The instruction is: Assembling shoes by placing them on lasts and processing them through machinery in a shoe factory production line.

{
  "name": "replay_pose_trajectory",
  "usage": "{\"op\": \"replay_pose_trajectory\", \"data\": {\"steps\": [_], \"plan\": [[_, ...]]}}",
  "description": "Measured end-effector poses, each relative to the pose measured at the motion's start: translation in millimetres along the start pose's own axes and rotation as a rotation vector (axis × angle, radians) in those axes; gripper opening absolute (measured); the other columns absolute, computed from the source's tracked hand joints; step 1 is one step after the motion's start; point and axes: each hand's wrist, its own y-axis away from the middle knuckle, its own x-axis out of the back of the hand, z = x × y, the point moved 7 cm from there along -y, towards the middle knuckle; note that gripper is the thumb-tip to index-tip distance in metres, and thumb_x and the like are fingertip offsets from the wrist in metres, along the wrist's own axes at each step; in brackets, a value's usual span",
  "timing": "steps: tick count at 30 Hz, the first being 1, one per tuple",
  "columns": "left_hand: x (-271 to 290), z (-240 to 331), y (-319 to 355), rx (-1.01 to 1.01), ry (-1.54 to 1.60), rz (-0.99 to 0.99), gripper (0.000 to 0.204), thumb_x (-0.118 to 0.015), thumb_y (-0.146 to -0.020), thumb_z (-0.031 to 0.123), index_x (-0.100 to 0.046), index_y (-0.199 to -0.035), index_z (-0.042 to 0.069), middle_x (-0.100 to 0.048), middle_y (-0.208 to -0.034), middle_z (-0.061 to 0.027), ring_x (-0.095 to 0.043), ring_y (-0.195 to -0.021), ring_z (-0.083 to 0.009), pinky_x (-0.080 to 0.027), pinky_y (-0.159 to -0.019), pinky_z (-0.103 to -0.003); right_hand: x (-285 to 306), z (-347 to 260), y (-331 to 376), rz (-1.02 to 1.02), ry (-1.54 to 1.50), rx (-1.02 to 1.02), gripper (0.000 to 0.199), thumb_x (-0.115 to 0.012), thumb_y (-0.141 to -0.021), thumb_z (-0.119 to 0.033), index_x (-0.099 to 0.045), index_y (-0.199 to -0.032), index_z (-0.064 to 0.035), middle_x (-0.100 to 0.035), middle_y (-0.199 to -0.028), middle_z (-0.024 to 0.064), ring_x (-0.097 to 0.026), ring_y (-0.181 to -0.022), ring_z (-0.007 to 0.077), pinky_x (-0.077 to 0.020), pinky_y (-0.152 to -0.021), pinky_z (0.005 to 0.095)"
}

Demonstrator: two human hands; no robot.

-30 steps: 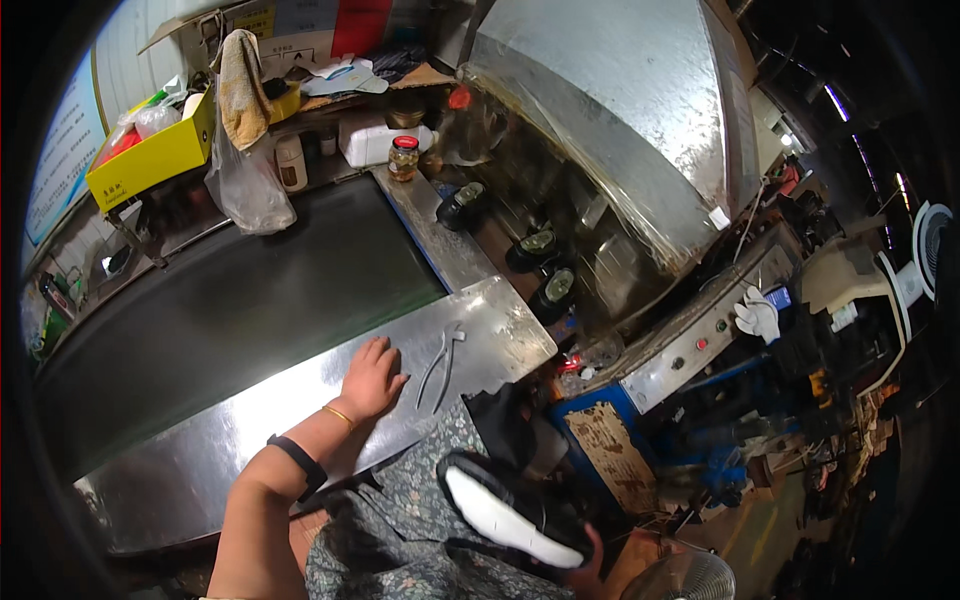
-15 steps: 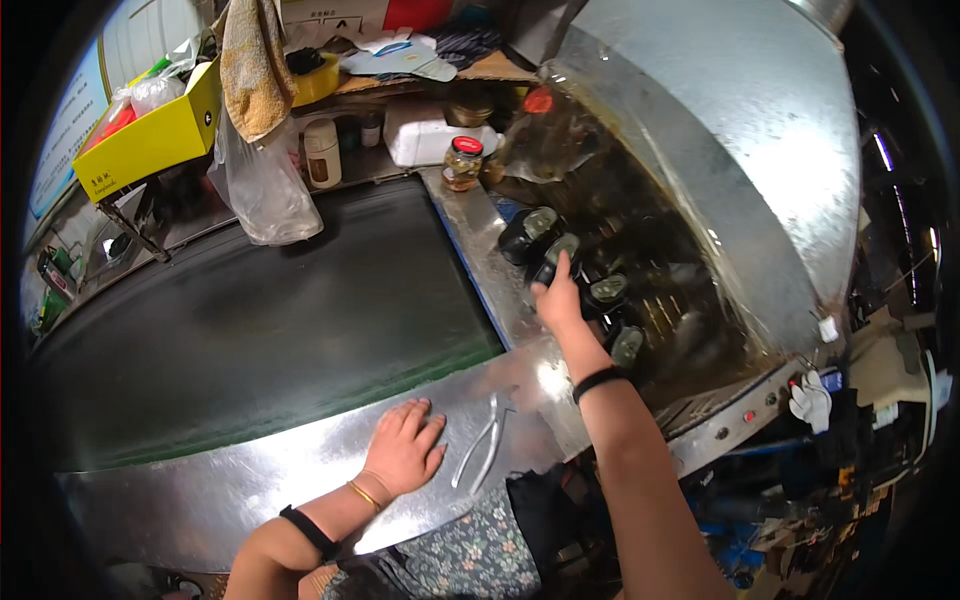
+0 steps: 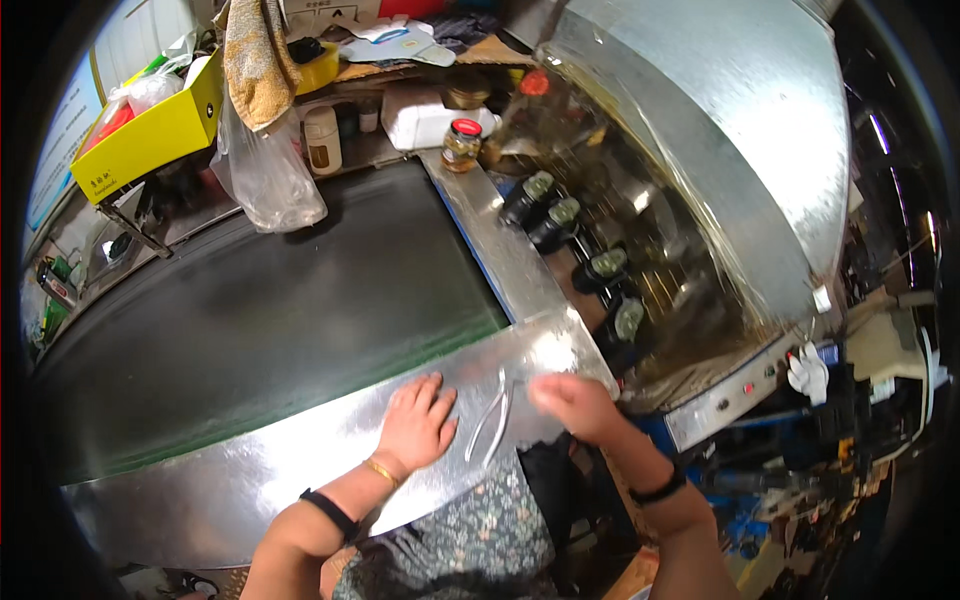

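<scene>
My left hand [image 3: 417, 420] lies flat on the shiny metal ledge [image 3: 250, 467], fingers stretched out, holding nothing. To its right rests a pair of metal pliers [image 3: 490, 425], handles apart, touched by neither hand. My right hand [image 3: 575, 403] is over the ledge just right of the pliers, fingers curled in and slightly blurred; nothing shows in it. Several black shoe-like pieces with glassy green-grey tops stand in a line beyond, among them a nearer one [image 3: 627, 320] and a farther one [image 3: 555, 223].
A wide dark belt [image 3: 270, 320] fills the left. Clear plastic sheeting [image 3: 690, 215] and a sheet-metal hood [image 3: 740, 130] border the pieces at right. A red-lidded jar [image 3: 462, 146] stands on the metal strip. A plastic bag [image 3: 268, 185] and towel [image 3: 258, 70] hang near a yellow box [image 3: 150, 130].
My right hand has left one of the black pieces and come back toward me over the ledge beside the pliers. My left hand stays flat on the metal.
</scene>
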Motion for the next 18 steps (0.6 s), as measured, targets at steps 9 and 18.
{"op": "replay_pose_trajectory", "data": {"steps": [9,18], "plan": [[3.5,-4.2,8.0,0.012,0.017,0.031,0.045,-0.064,-0.080,0.026,-0.059,-0.120,0.007,-0.046,-0.137,-0.0202,-0.041,-0.128,-0.0388,-0.034,-0.107,-0.047,-162.8,-45.9,199.7,-0.039,0.154,0.315,0.034,-0.067,-0.088,-0.029,-0.058,-0.067,-0.0046,-0.056,-0.058,0.0114,-0.060,-0.054,0.0275,-0.0442,-0.049,0.0376],[67.8,327.8,89.2,-0.944,0.803,-0.807,0.057,-0.043,-0.102,0.033,-0.033,-0.146,-0.001,-0.026,-0.155,-0.0213,-0.022,-0.145,-0.0341,-0.023,-0.117,-0.041,-249.5,-52.9,196.8,-0.165,0.741,0.531,0.014,-0.057,-0.084,-0.016,-0.064,-0.076,-0.0069,-0.065,-0.067,0.0098,-0.065,-0.061,0.0262,-0.0507,-0.053,0.0390]]}}
